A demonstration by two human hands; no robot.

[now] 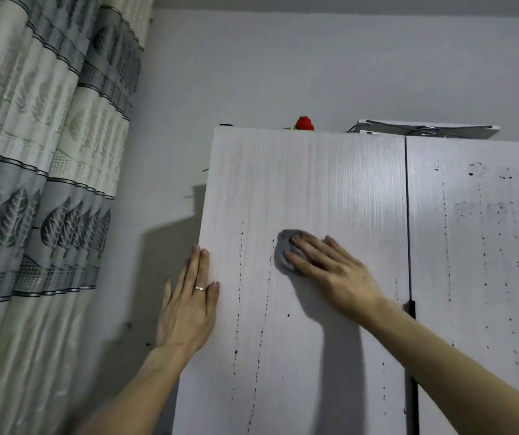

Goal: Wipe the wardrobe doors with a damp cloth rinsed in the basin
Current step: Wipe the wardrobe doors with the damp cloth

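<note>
A white wood-grain wardrobe fills the right half of the view. Its left door (314,183) carries thin vertical trails of dark specks. The right door (484,246) shows more dark spots and smudges. My right hand (330,271) presses a small grey cloth (285,251) flat against the middle of the left door with straight fingers. My left hand (189,306), a ring on one finger, rests flat with straight fingers along the left edge of that door. The basin is not in view.
A patterned grey and cream curtain (41,183) hangs at the left, close to the wardrobe's side. A white wall (283,64) rises behind. On the wardrobe top sit a red object (304,123) and a flat white item (427,128).
</note>
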